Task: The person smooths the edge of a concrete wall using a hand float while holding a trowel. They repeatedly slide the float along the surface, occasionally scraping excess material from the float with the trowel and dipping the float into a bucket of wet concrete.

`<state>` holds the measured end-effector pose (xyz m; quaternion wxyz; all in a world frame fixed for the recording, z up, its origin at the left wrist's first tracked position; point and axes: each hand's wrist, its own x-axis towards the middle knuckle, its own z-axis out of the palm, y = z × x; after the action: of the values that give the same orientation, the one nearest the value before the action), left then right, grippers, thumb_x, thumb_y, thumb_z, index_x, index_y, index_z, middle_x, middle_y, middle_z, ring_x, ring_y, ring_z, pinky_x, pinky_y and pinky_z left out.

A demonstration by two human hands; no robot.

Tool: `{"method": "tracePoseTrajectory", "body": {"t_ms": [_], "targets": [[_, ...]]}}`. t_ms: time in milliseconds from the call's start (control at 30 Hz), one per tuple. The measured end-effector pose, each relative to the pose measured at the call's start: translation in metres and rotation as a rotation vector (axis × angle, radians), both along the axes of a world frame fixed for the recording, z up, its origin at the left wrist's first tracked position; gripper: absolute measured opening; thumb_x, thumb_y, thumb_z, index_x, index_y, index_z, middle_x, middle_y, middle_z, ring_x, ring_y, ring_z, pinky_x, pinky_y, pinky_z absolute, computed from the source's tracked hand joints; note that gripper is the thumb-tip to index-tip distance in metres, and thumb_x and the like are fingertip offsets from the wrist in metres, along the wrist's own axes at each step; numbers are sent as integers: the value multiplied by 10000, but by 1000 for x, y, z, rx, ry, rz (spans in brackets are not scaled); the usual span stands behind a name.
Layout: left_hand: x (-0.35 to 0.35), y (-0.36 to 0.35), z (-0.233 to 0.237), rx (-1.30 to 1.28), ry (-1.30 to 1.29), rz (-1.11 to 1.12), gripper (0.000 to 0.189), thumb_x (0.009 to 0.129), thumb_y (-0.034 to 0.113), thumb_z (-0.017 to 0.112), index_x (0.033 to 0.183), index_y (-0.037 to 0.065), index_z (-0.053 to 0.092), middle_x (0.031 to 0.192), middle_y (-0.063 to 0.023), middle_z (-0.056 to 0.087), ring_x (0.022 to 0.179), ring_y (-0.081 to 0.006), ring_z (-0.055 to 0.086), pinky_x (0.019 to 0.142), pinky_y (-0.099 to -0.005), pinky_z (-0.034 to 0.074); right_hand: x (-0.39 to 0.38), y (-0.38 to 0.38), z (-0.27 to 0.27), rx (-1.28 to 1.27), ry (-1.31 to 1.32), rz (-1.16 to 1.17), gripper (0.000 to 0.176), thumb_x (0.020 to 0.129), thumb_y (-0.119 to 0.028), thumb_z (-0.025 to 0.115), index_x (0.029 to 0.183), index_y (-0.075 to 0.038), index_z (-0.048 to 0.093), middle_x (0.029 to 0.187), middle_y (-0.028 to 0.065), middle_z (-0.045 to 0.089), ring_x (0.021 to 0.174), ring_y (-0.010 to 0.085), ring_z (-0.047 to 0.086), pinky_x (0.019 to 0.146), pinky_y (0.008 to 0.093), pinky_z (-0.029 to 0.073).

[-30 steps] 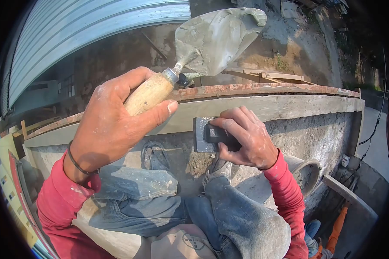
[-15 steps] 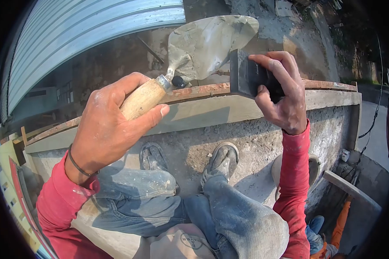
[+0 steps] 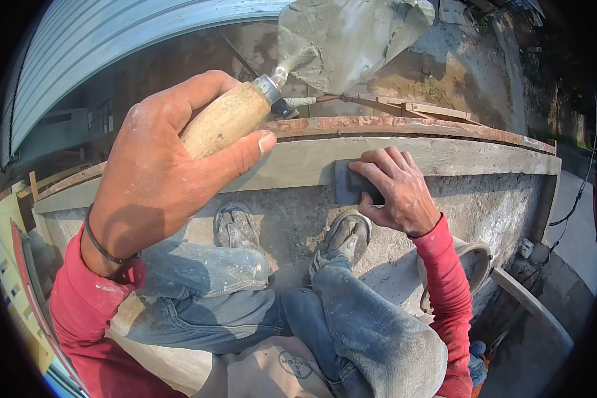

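Observation:
My left hand is wrapped round the wooden handle of a trowel. Its broad blade, smeared with grey mortar, points up and away beyond the ledge. In my right hand is a dark, flat rectangular hand float, its far part hidden by my fingers. The float lies against the smooth grey mortar band of the ledge, at its near lower edge. A reddish strip runs along the far side of that band.
My shoes stand on rough concrete below the ledge. A mortar-stained bucket is beside my right forearm, with a wooden board farther right. Corrugated metal sheeting spans the upper left. Part of another person shows at lower right.
My right hand has brought the float down and nearer, from above the ledge onto its mortar band. The trowel in my left hand has shifted up and slightly right.

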<state>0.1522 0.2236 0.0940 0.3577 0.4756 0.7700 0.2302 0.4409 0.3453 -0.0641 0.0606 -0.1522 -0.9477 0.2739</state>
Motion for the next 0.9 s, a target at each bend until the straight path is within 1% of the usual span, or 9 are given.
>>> {"method": "tracePoseTrajectory", "body": {"t_ms": [67, 167, 333, 467, 567, 600, 633, 767, 900], "targets": [[0, 1, 1, -7, -8, 5, 296, 971, 288, 812, 1076, 55, 664, 844, 20, 614, 726, -61, 557, 639, -240, 460, -3, 0, 3, -48, -31, 34, 541, 708, -116, 735, 1243, -63, 669, 1176, 118, 618, 1086, 330, 597, 942, 463, 496], [0, -1, 1, -36, -30, 25, 298, 971, 289, 810, 1080, 53, 664, 847, 19, 617, 726, -58, 561, 634, -238, 461, -12, 15, -10, 156, 51, -179, 534, 722, -127, 742, 1247, -60, 665, 1151, 112, 620, 1076, 328, 601, 927, 457, 497], [-1, 0, 0, 9, -1, -1, 303, 969, 285, 811, 1086, 46, 665, 858, 11, 622, 734, -64, 570, 642, -244, 470, -31, -19, -6, -81, 15, 51, 572, 712, -96, 769, 1272, -52, 660, 1177, 125, 625, 1055, 357, 616, 937, 465, 535], [-1, 0, 3, -34, -13, 6, 309, 971, 282, 809, 1106, 39, 672, 870, 1, 636, 754, -70, 581, 666, -253, 481, -47, -4, -20, 147, 98, -101, 580, 717, -113, 783, 1280, -67, 653, 1168, 123, 624, 1058, 346, 619, 926, 459, 539], [-2, 1, 3, -10, -1, -15, 317, 972, 279, 809, 1129, 35, 681, 882, -4, 654, 774, -72, 587, 684, -258, 484, -52, -26, -15, -10, 74, 58, 587, 719, -105, 778, 1289, -57, 645, 1164, 123, 621, 1066, 348, 616, 922, 462, 534], [-3, 1, 3, -24, 12, -18, 321, 973, 278, 809, 1138, 33, 683, 888, -6, 661, 779, -72, 588, 688, -258, 486, -52, -33, -14, -38, 64, 119, 503, 751, -153, 764, 1230, -40, 659, 1169, 117, 620, 1089, 319, 605, 906, 456, 501], [-3, 2, 4, -32, 28, -22, 325, 974, 278, 809, 1147, 32, 686, 893, -8, 667, 785, -72, 589, 692, -259, 487, -55, -31, -13, -37, 67, 119, 503, 751, -153, 764, 1230, -40, 659, 1169, 117, 620, 1089, 319, 605, 906, 456, 501], [-2, -2, 3, 4, 14, -18, 331, 975, 287, 809, 1146, 32, 685, 885, -6, 662, 781, -72, 583, 690, -255, 484, -62, -17, -22, 110, 149, -67, 504, 753, -161, 767, 1230, -41, 659, 1176, 119, 622, 1092, 321, 603, 913, 448, 501], [-2, -3, 2, 13, 13, -20, 333, 973, 297, 805, 1134, 33, 680, 866, -5, 651, 765, -76, 580, 674, -259, 481, -54, -42, -14, -64, 57, 204, 556, 730, -149, 771, 1269, -67, 665, 1169, 106, 628, 1057, 327, 616, 897, 455, 530]]}}
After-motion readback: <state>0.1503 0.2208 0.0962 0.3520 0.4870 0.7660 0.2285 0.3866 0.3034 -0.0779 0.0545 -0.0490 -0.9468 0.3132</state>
